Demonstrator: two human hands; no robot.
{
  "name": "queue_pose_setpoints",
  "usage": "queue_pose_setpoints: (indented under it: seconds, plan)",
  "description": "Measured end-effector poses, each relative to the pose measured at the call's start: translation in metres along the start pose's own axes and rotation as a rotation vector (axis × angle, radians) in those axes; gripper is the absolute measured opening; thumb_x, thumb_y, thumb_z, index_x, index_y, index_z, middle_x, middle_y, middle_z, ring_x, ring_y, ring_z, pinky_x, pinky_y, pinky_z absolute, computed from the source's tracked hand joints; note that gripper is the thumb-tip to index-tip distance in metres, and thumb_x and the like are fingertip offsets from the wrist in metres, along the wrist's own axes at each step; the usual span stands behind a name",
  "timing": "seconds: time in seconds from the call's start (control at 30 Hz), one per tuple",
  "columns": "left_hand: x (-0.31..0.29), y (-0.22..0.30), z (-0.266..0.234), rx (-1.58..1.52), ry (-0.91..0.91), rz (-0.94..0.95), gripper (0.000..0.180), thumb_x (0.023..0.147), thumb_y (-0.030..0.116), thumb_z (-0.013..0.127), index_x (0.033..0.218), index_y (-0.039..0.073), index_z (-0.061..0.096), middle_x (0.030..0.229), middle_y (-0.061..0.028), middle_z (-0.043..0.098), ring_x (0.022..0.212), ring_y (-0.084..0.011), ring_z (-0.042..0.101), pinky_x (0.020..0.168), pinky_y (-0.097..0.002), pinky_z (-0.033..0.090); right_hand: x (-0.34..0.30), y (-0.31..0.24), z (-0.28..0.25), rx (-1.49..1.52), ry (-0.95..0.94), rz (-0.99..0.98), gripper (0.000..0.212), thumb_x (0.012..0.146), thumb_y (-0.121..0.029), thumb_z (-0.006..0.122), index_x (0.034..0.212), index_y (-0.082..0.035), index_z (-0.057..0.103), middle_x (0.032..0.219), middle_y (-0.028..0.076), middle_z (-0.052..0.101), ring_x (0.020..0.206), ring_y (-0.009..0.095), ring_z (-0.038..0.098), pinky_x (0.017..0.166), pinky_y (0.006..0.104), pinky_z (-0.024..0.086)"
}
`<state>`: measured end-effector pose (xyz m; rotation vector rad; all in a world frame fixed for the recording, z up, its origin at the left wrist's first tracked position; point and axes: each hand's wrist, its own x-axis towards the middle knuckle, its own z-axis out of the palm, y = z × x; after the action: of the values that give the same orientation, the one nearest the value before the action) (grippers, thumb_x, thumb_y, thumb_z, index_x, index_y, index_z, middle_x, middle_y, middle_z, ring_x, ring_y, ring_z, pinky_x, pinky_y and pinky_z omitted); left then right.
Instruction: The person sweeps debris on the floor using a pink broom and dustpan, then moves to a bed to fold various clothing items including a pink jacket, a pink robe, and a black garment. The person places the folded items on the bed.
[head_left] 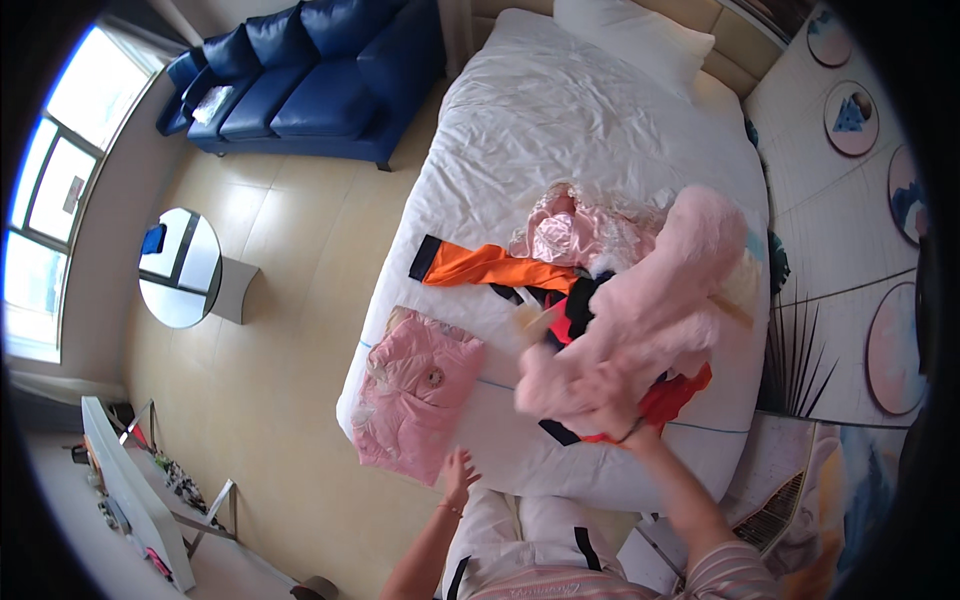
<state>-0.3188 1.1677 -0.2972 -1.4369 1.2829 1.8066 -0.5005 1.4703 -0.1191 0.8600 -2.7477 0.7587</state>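
On the right of a white bed point(560, 110), a heap of mixed clothes point(560, 274) is partly covered by a fluffy pink garment point(655, 285), gripped by the right hand point(614, 412). A folded pink garment point(418, 395) is laid at the near left; beside it, the left hand point(459, 476) is held loosely spread.

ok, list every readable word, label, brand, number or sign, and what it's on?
None reads reliably.
Striped shirt: pinkish lettering at the lower edge of the picture, too small and blurred.
Folded pink garment: small round patch, no legible text.
Window: small mark on the glass, too small to read.
Fluffy pink garment in the right hand: no text visible.
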Motion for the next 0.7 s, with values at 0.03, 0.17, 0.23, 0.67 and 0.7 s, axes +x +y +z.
queue_pose_setpoints:
  seconds: [0.03,0.17,0.23,0.67,0.7]
  plan:
    - [-0.002,0.015,0.03,0.061,-0.085,0.079,0.054,0.091,0.051,0.052,0.129,0.013,0.045,0.128,-0.0093,0.048,0.115,-0.0326,0.05,0.076,-0.0445,0.052,-0.012,0.0,0.03,-0.074,-0.058,0.07,0.038,0.061,-0.034,0.08,0.094,-0.021,0.067,0.102,0.0,0.059,0.111,0.027,0.05,0.1,0.0576,0.029]
    - [0.022,0.089,0.122,0.336,-0.296,0.395,0.06,0.092,0.05,0.053,0.136,0.012,0.039,0.128,-0.0074,0.047,0.115,-0.0236,0.048,0.081,-0.0378,0.049,-0.051,0.036,0.112,-0.296,-0.477,0.326,0.059,0.069,-0.037,0.074,0.125,-0.033,0.055,0.139,-0.004,0.041,0.138,0.02,0.025,0.11,0.0567,0.019]
    - [0.058,0.128,0.162,0.365,-0.352,0.586,0.06,0.092,0.044,0.056,0.136,0.007,0.039,0.121,-0.0092,0.052,0.105,-0.0164,0.052,0.079,-0.0322,0.049,-0.07,0.054,0.151,-0.374,-0.407,0.332,0.043,0.087,-0.03,0.054,0.13,-0.034,0.049,0.145,-0.008,0.037,0.14,0.016,0.024,0.11,0.0549,0.02]
    - [0.189,0.166,0.354,0.549,-0.385,0.676,0.09,0.078,0.065,0.063,0.138,0.003,0.039,0.134,-0.0211,0.047,0.126,-0.0327,0.042,0.105,-0.0382,0.031,-0.176,0.105,0.081,-0.334,0.004,0.435,0.004,0.078,-0.016,0.059,0.079,-0.014,0.063,0.09,0.002,0.066,0.108,0.021,0.059,0.096,0.0574,0.037]
    - [0.184,0.152,0.368,0.582,-0.434,0.587,0.088,0.077,0.066,0.063,0.132,0.0,0.044,0.125,-0.0177,0.053,0.115,-0.0281,0.048,0.099,-0.0352,0.036,-0.172,0.105,0.069,-0.327,0.004,0.449,0.004,0.078,-0.015,0.06,0.078,-0.014,0.063,0.087,0.001,0.066,0.106,0.021,0.06,0.097,0.0591,0.036]
